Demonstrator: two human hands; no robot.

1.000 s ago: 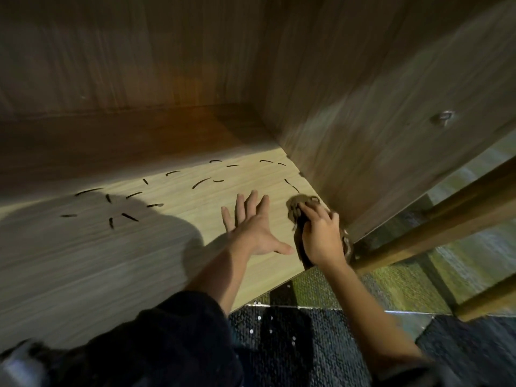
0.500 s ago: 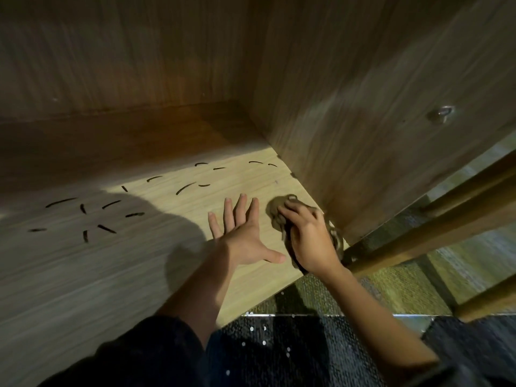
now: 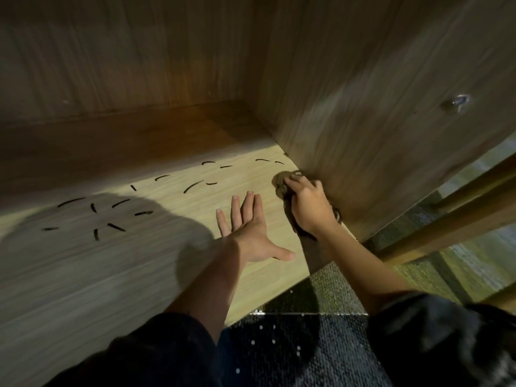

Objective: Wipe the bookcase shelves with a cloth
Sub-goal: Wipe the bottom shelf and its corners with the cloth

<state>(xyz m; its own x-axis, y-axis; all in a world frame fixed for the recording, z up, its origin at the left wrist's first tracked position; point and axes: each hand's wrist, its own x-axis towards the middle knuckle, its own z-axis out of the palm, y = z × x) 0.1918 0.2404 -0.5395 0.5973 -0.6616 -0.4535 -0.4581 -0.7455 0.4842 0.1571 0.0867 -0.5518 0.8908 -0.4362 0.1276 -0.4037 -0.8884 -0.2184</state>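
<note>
A pale wooden shelf [image 3: 117, 275] of the bookcase fills the lower left of the head view. My right hand [image 3: 308, 203] grips a crumpled brown cloth [image 3: 280, 182] and holds it down on the shelf, right in the corner against the right side panel [image 3: 377, 101]. Most of the cloth is hidden under the fingers. My left hand [image 3: 248, 233] rests flat on the shelf just left of it, fingers straight and spread. Several short dark marks [image 3: 120, 203] are scattered across the shelf further left and behind.
The bookcase back panel [image 3: 125, 60] stands behind the shelf. A metal fitting [image 3: 459, 100] sticks out of the side panel. Wooden rails [image 3: 460, 216] cross the right edge. Below the shelf's front edge lies green and dark carpet [image 3: 293, 347].
My right hand has slid the cloth further back along the side panel into the corner. The left hand stays flat on the shelf. The view shifted a little.
</note>
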